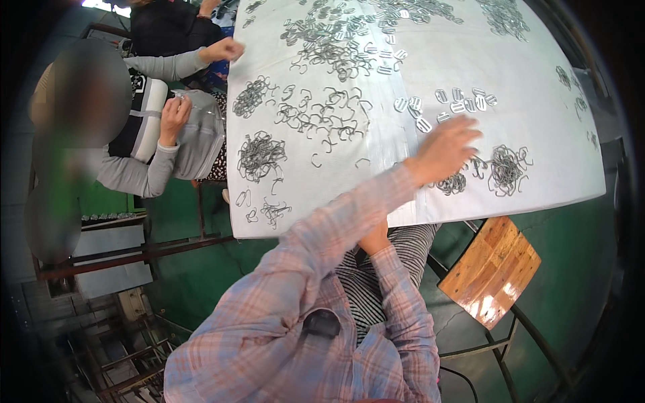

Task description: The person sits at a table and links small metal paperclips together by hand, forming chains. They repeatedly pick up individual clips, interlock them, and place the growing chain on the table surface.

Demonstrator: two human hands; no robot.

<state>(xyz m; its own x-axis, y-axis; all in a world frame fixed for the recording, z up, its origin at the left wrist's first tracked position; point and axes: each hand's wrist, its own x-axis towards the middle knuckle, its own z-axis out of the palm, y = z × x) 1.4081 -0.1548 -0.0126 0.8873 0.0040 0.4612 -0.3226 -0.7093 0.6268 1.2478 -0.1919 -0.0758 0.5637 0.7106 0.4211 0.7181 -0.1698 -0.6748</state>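
Observation:
My left hand (pixel 445 152) reaches across the front of the white-covered table (pixel 322 191), palm down and slightly blurred, with its fingers stretched out. Nothing shows in it. Just beyond the fingers lie several small flat metal buckles (pixel 457 106) with slots. Below the hand are a small heap of bent wire hooks (pixel 452 183), partly covered by it, and a larger heap of hooks (pixel 508 170) to its right. At the table's front edge, over my lap, sits my right hand (pixel 375 240). The left forearm hides part of it, and its fingers cannot be made out.
More hooks lie spread over the table's left half (pixel 326 114) and in heaps (pixel 261 156) along its left side. Mixed hooks and buckles (pixel 336 40) cover the far part. A co-worker (pixel 151 127) sits at the left edge. A wooden stool (pixel 492 272) stands right of my legs.

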